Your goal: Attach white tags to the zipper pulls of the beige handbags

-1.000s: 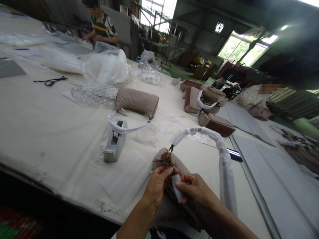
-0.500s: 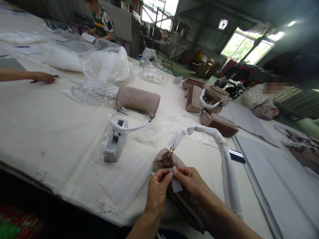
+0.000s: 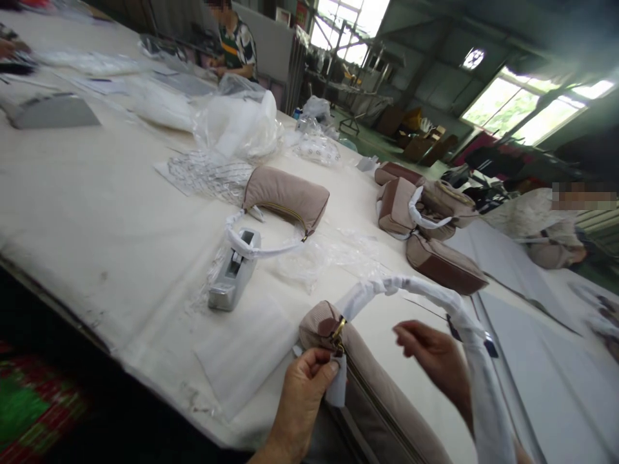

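A taupe corduroy handbag point(image 3: 387, 393) lies at the front of the table, its zipper side turned up and brown leather at its end. White wrapping covers its raised strap point(image 3: 459, 303), which joins the bag at a gold ring. My left hand point(image 3: 304, 393) pinches a small white wrapping strip point(image 3: 337, 386) hanging at the zipper end, just under the gold hardware. Over the table, inside the strap's loop, my right hand point(image 3: 435, 357) is off the bag. Its fingers are loosely bent and slightly blurred, with nothing visible in them.
Left of the bag lie a white foam sheet point(image 3: 246, 354) and a grey tape dispenser point(image 3: 235, 274). Beyond are another handbag point(image 3: 287, 196), clear plastic bags point(image 3: 236, 122) and several more handbags point(image 3: 447, 261). Grey boards point(image 3: 546, 367) cover the right side. Other people sit around the table.
My right hand has let go of the white strip and moved right, away from the bag. My left hand still pinches the strip. The view has turned left.
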Action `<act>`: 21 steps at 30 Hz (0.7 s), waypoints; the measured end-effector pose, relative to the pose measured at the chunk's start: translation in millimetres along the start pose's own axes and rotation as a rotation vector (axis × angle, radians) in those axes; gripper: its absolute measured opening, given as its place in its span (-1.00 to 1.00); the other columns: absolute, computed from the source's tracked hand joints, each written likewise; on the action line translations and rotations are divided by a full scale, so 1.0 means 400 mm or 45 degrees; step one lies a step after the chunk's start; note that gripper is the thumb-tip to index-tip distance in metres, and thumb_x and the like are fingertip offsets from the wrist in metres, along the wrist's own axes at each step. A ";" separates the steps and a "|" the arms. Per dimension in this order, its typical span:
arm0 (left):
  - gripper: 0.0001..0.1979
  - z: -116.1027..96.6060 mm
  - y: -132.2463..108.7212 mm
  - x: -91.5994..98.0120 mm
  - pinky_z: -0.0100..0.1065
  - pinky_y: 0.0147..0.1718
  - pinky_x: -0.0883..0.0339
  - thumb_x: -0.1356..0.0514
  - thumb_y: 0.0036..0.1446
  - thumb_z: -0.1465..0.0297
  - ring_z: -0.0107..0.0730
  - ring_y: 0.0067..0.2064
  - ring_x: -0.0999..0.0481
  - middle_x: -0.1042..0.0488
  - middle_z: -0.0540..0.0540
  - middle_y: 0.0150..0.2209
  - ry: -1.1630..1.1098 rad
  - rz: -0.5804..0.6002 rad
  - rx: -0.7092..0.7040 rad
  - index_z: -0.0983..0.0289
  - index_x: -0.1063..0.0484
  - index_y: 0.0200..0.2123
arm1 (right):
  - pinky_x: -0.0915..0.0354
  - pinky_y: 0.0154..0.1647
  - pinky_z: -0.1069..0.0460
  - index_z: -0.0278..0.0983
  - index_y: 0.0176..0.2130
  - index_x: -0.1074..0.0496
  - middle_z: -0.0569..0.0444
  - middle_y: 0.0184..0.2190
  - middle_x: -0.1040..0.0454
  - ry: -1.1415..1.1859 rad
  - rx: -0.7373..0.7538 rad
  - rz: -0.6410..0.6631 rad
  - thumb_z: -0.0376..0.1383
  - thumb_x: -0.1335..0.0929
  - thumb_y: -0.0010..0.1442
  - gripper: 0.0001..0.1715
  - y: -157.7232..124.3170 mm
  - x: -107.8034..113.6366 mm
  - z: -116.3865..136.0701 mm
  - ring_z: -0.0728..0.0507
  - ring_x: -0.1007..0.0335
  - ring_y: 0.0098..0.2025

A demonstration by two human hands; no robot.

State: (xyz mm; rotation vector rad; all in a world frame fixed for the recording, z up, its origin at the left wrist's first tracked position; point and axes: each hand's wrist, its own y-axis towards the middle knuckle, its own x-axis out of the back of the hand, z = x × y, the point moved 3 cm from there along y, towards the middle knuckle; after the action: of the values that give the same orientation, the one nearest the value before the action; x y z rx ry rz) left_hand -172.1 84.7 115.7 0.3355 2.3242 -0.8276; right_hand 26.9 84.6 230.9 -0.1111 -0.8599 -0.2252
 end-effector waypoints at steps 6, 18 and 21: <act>-0.74 -0.020 -0.008 -0.006 -0.42 -0.21 -0.30 -0.29 -0.08 0.29 -0.35 -0.26 -0.46 -0.54 0.11 -0.36 0.142 -0.051 -0.123 0.35 -0.50 -0.33 | -0.21 -0.45 0.11 -0.33 -0.45 -0.44 0.12 -0.55 -0.41 0.324 0.033 0.499 -0.14 -0.33 0.08 -0.72 -0.026 -0.220 0.041 -0.03 -0.28 -0.47; -0.77 -0.039 -0.001 0.010 -0.48 -0.32 -0.27 -0.25 -0.03 0.26 -0.43 -0.32 -0.40 -0.49 0.02 -0.41 0.255 -0.151 -0.206 0.31 -0.48 -0.35 | -0.11 -0.56 0.14 -0.32 -0.51 -0.44 0.15 -0.63 -0.36 0.342 -0.051 0.248 -0.13 -0.30 0.12 -0.65 -0.018 -0.248 0.066 0.01 -0.20 -0.54; -0.76 -0.038 0.003 0.015 -0.52 -0.44 -0.19 -0.22 0.00 0.23 -0.51 -0.43 -0.30 -0.39 -0.04 -0.51 0.359 -0.190 -0.230 0.32 -0.45 -0.45 | -0.15 -0.52 0.14 -0.30 -0.47 -0.43 0.15 -0.59 -0.38 0.327 -0.041 0.178 -0.15 -0.30 0.14 -0.70 -0.023 -0.242 0.069 0.01 -0.25 -0.52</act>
State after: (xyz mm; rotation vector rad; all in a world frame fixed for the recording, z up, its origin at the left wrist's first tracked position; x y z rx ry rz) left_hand -183.5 95.5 120.4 0.2123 2.6922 -0.6672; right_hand -56.6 95.6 175.0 -0.1683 -0.5907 -0.1186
